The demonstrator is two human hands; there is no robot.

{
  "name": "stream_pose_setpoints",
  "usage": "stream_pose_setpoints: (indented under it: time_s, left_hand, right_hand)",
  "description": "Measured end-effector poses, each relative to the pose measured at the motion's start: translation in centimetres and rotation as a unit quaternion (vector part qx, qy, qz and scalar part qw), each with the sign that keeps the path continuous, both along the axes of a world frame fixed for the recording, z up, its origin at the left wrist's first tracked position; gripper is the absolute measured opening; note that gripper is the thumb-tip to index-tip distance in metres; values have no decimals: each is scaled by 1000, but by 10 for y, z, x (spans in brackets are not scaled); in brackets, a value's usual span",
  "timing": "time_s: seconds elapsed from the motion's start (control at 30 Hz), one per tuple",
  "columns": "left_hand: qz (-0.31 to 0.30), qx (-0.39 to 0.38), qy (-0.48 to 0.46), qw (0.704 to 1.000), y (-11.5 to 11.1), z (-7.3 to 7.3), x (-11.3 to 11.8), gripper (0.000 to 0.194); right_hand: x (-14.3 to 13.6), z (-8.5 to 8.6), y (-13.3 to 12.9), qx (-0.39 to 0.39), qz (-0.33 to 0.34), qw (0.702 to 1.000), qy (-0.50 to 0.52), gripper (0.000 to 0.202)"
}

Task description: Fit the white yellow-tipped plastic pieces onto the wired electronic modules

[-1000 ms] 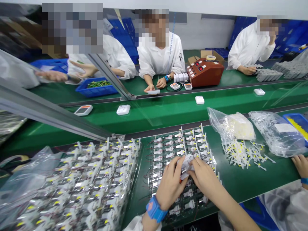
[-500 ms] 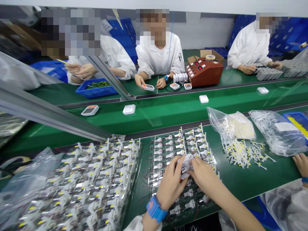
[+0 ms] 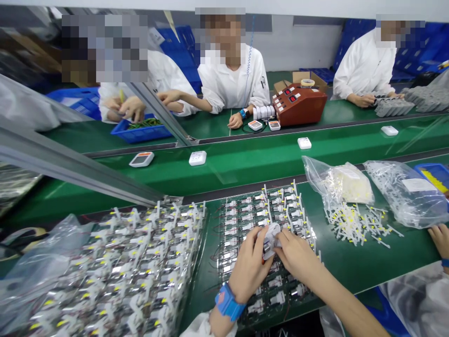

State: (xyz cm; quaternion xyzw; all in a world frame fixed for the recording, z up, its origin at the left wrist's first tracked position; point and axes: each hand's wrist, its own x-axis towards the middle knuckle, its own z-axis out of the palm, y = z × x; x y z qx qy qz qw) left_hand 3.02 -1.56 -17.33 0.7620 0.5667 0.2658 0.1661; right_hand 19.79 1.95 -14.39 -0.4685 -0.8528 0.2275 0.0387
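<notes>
Between my two hands is a small white plastic motor assembly (image 3: 271, 238), partly covered by fingers. My left hand (image 3: 249, 262), with a blue wristband (image 3: 229, 302), is closed around its left side. Pinched at the right side of the same piece are the fingers of my right hand (image 3: 298, 257); a smaller part in them cannot be made out. Under both hands lies a tray of motor assemblies (image 3: 229, 229) in rows, some with upright white sticks. To the left, another tray (image 3: 140, 271) holds many similar units with white, yellow-marked sticks.
White sticks with yellow marks (image 3: 351, 224) are piled at right before plastic bags (image 3: 407, 192). A conveyor (image 3: 231, 161) carries white devices (image 3: 197, 158) beyond a metal frame (image 3: 80, 168). Co-workers sit opposite, near a red-brown tester (image 3: 300, 105); a neighbour's hand (image 3: 440, 238) shows at right.
White devices on the conveyor have shifted right. The middle co-worker opposite has put out an arm to the left, toward the blue bin. My hands keep nearly the same place and grip.
</notes>
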Motion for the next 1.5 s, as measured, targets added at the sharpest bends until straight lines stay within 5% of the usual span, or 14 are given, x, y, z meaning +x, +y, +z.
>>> stream_pose_setpoints:
  time_s: [0.83, 1.5]
  left_hand:
    - [-26, -80, 13, 996, 5, 3, -10, 75]
    - [-29, -51, 121, 991, 12, -2, -16, 47]
  right_hand:
    - [5, 6, 8, -89, 26, 996, 13, 17]
    - [-12, -16, 0, 21, 17, 999, -45, 16]
